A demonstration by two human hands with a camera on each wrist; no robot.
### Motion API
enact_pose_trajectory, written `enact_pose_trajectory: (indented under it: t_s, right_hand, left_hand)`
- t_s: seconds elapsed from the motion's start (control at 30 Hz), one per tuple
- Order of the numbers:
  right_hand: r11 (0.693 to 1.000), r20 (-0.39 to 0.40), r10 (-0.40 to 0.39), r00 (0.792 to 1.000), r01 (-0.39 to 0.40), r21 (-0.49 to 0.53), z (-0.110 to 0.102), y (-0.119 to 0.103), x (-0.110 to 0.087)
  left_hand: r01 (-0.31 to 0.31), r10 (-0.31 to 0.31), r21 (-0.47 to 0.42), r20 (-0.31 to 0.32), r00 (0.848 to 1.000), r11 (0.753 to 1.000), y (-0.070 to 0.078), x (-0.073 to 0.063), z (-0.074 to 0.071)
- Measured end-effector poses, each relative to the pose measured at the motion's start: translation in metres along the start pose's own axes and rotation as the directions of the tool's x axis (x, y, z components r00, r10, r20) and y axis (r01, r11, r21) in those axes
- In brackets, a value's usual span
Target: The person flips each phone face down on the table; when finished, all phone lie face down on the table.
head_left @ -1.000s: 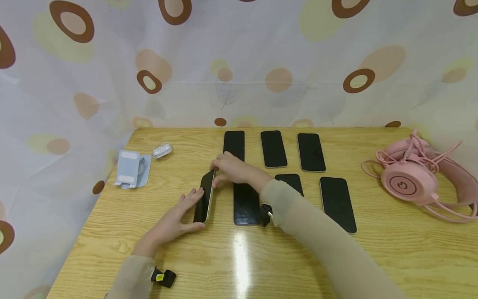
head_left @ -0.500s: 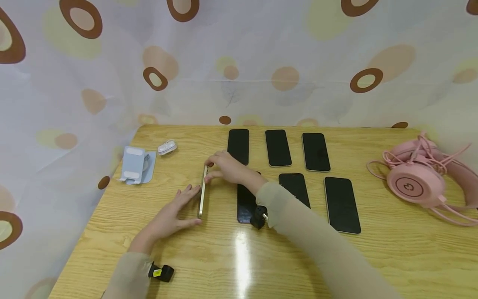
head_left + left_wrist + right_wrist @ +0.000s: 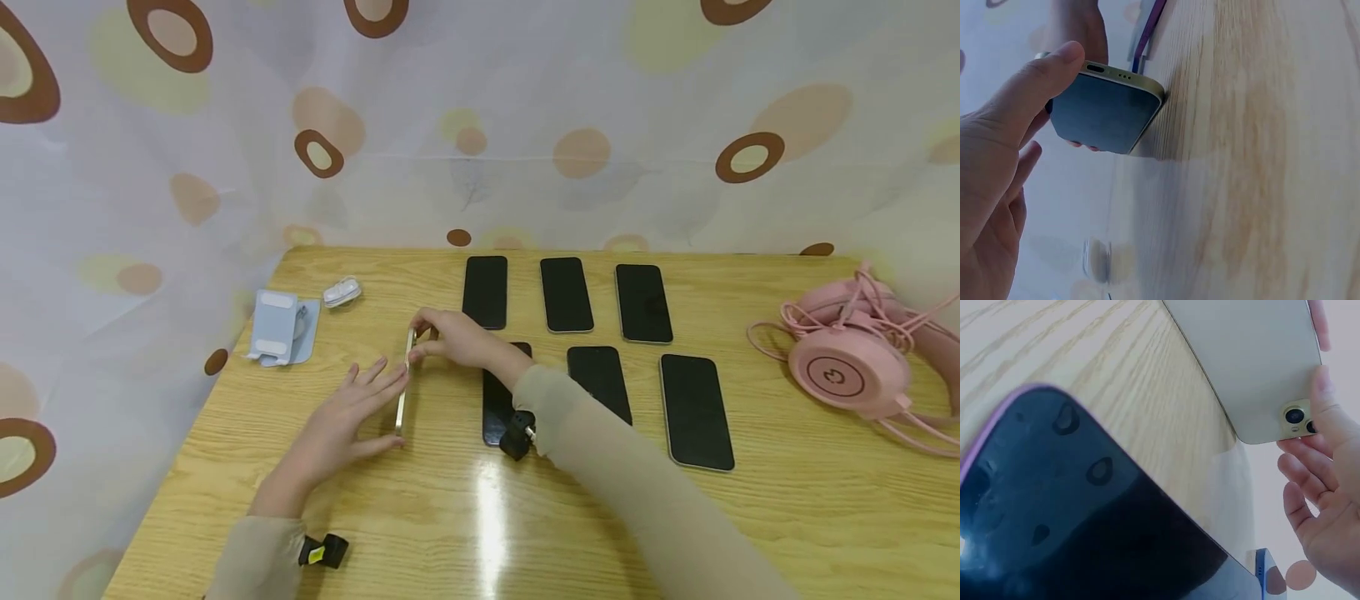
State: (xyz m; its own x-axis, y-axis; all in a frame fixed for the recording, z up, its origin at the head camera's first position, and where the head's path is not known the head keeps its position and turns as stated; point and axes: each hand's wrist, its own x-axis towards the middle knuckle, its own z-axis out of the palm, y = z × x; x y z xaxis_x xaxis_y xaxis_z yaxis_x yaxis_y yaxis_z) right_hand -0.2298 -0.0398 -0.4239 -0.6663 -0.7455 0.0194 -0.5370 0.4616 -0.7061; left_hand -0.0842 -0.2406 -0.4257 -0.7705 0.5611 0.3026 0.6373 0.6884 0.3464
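A smartphone (image 3: pixel 402 402) with a pale gold frame stands on its long edge on the wooden table. Its dark screen (image 3: pixel 1100 112) faces left, and its cream back (image 3: pixel 1254 369) with round camera lenses faces right. My right hand (image 3: pixel 459 337) pinches the far end, thumb on the back beside the lenses. On the near side, my left hand (image 3: pixel 333 427) has its fingers extended; fingertips touch the upper edge, and its thumb (image 3: pixel 1054 65) lies against the end with the charging port. Beneath my right forearm lies a purple-edged phone (image 3: pixel 497 400), partly hidden.
Several dark-screened phones lie flat in two rows, among them a back-row phone (image 3: pixel 485 292) and a front-right phone (image 3: pixel 697 412). A pale blue phone stand (image 3: pixel 274 327) and a white bundled cable (image 3: pixel 342 292) are at left. Pink headphones (image 3: pixel 851 371) sit at right.
The phone has tipped from leaning, screen partly visible, to standing on its long edge. My right hand keeps its grip at the far end; my left fingertips have shifted onto the upper edge.
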Motion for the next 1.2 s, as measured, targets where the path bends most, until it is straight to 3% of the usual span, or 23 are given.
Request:
enact_pose_trajectory:
  t_s: [0.33,0.57,0.8,1.2]
  right_hand:
    - [1.0,0.023,0.014,1.0,-0.014,-0.016,0.013,-0.003,0.008]
    - [0.994,0.018,0.016,1.0,-0.014,-0.113,0.019,-0.007,0.008]
    - [0.981,0.036,-0.026,0.999,0.032,-0.193,0.015,-0.007,0.006]
    - [0.974,0.06,0.034,0.998,-0.02,-0.225,0.0,0.007,-0.003]
  left_hand:
    - [0.06,-0.062,-0.054,-0.027,0.998,0.997,-0.008,-0.012,-0.001]
    - [0.102,-0.103,-0.026,-0.044,0.994,0.994,-0.009,-0.019,-0.002]
    - [0.14,-0.14,0.002,-0.036,0.99,0.99,-0.005,-0.018,0.001]
    - [0.195,-0.194,-0.072,0.016,0.981,0.978,-0.004,-0.008,0.016]
